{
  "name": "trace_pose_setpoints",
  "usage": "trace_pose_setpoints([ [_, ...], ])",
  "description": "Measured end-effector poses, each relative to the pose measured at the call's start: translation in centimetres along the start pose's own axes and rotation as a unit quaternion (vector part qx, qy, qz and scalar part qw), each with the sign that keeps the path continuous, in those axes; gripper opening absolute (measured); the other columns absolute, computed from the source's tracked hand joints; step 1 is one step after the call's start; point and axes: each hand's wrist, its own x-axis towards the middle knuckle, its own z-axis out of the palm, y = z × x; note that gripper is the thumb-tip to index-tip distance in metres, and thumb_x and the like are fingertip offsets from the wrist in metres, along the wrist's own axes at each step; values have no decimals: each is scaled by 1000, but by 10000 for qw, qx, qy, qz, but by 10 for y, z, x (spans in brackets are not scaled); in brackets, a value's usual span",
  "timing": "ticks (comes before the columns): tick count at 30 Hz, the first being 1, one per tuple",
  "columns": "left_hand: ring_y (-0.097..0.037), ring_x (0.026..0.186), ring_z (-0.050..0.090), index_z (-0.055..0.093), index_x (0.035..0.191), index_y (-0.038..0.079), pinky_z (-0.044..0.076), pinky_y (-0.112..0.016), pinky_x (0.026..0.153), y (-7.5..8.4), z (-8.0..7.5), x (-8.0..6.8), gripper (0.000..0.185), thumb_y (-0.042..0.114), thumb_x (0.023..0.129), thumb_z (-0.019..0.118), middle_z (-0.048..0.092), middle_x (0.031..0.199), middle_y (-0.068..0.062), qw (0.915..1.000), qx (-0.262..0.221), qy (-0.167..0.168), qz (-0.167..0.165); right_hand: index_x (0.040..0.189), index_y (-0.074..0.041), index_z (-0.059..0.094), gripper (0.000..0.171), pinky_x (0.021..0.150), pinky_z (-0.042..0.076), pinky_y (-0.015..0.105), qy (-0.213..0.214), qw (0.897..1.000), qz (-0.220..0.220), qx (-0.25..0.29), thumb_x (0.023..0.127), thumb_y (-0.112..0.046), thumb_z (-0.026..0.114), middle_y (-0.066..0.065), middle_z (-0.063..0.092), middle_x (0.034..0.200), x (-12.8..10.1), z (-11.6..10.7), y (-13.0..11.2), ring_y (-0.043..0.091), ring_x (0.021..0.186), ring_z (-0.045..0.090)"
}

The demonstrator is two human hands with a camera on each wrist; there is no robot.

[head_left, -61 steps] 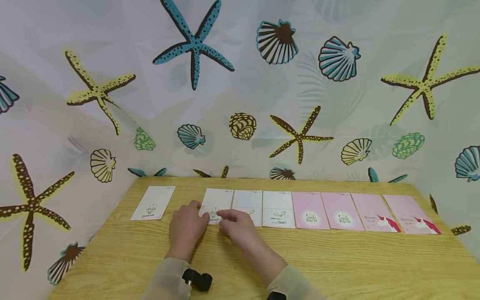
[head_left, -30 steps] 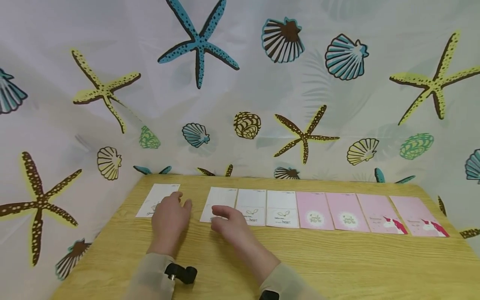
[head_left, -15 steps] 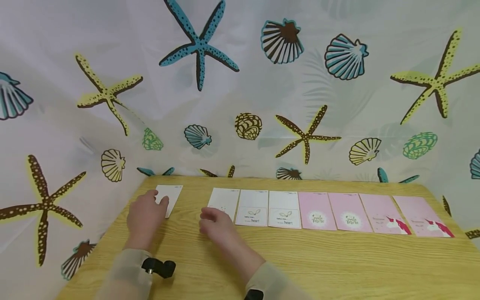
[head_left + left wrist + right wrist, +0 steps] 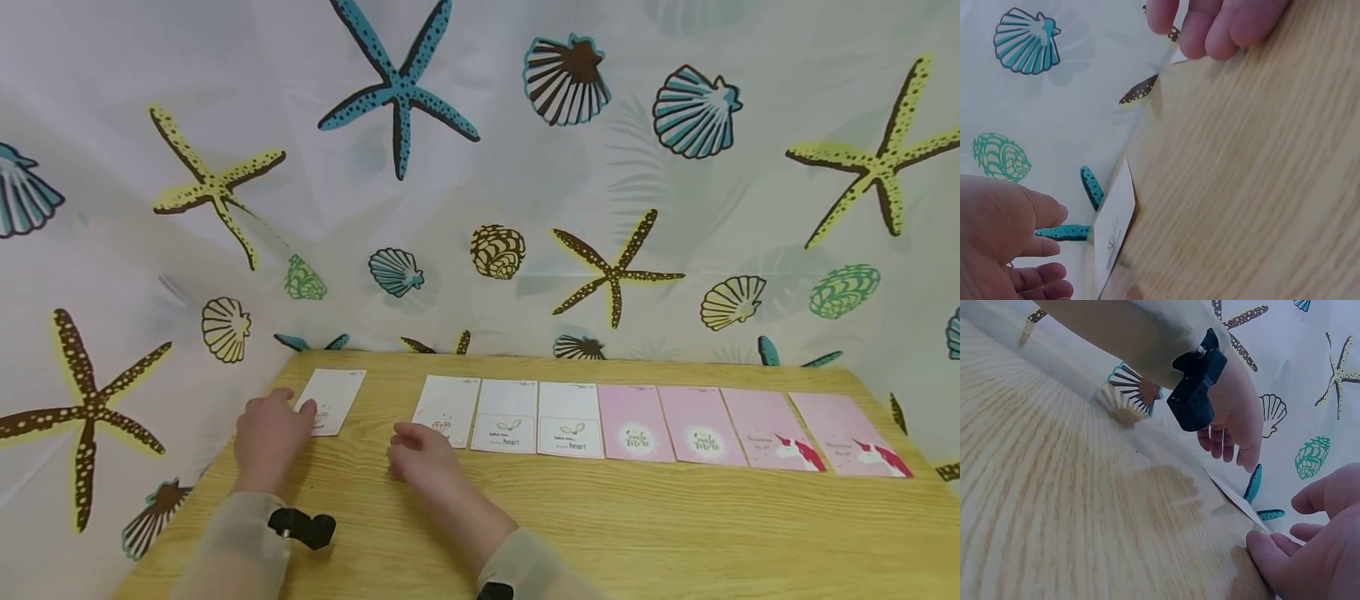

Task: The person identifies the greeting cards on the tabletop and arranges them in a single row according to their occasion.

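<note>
Seashell curtain behind the tabletop [image 4: 600, 517]. Head view: lone card [image 4: 330, 402] just right of the left hand [image 4: 266, 442], long axis pointing away; fingers look relaxed, empty. Right hand [image 4: 420, 457] touches the row's end card [image 4: 447, 408]. Wrist views seem to agree.

Table [image 4: 675, 533] before curtain [image 4: 480, 167]. Lone card [image 4: 333, 400] at far left of table, apart from row of seven cards [image 4: 660, 423] running rightward, edges touching. Left hand [image 4: 268, 442] at lone card's left edge; right hand [image 4: 420, 454] at near edge of diamond card [image 4: 447, 408], leftmost in row.
</note>
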Motion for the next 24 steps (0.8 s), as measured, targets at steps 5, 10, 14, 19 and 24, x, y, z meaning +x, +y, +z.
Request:
trace_pose_setpoints([
  [5,-70,133,39,45,155,-15,40,-77,106,-3,-1,0,63,31,113,49,40,149,-49,9999,-47,-134,-47,151,10,58,51,98,61,38,-54,9999,-9,-87,101,0,66,23,67,139,-1,-3,1,26,118,71],
  [10,-69,133,39,43,156,-15,39,-76,108,-8,2,7,65,33,112,48,40,148,-48,9998,-62,-145,-75,152,10,57,52,101,60,38,-191,9996,-56,-210,103,-3,66,22,67,141,-3,-7,1,23,121,69],
  [14,-70,129,43,43,155,-18,41,-76,106,-13,5,10,68,35,112,50,43,145,-49,9998,-20,-135,-119,152,9,58,52,103,58,37,-292,9990,-87,-333,103,-5,68,20,69,140,-3,-8,4,21,122,68],
  [19,-71,125,45,44,151,-20,42,-76,103,-18,10,11,72,37,110,55,46,143,-51,9998,37,-84,-148,154,7,58,56,104,57,37,-402,9987,-41,-317,100,-6,69,18,69,140,-1,-11,7,19,122,66],
  [24,-68,122,46,50,144,-23,43,-73,101,-23,16,12,72,38,106,61,49,138,-50,9998,146,-1,-100,155,4,58,59,105,56,36,-460,9984,96,-310,98,-6,70,14,69,142,-1,-13,9,18,123,65],
])
